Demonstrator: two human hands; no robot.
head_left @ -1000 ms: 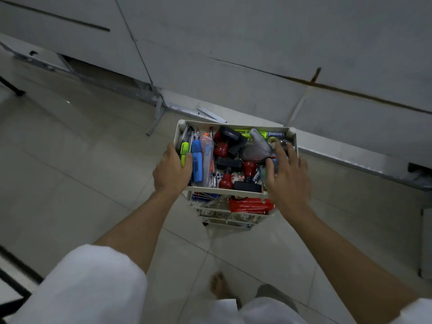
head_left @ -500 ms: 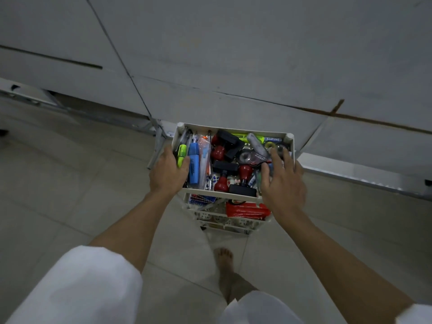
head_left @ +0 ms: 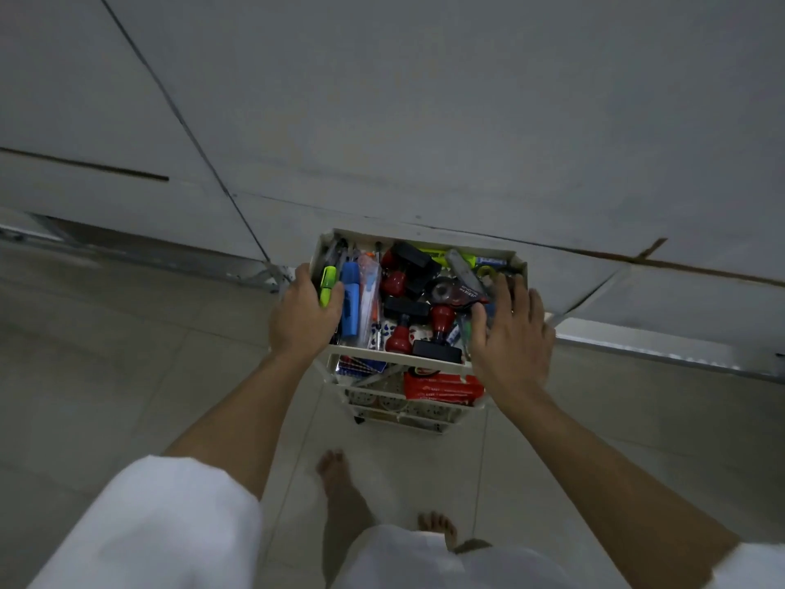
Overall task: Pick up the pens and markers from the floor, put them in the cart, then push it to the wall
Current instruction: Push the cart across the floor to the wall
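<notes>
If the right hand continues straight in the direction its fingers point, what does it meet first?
Probably the far right corner of the cart. The right hand points there, fingers spread over the tray's right end, with the wall close behind. Depth is unclear.

Your view down: pale floor tiles (head_left: 127, 397) under dim light. Red-handled stamps (head_left: 397, 335) with black bases lie jumbled beside a tape dispenser (head_left: 446, 291). One shelf lower you see a red box (head_left: 441, 386) and a blue notebook (head_left: 361, 367). Metal rail (head_left: 662, 354) at right along the floor.
</notes>
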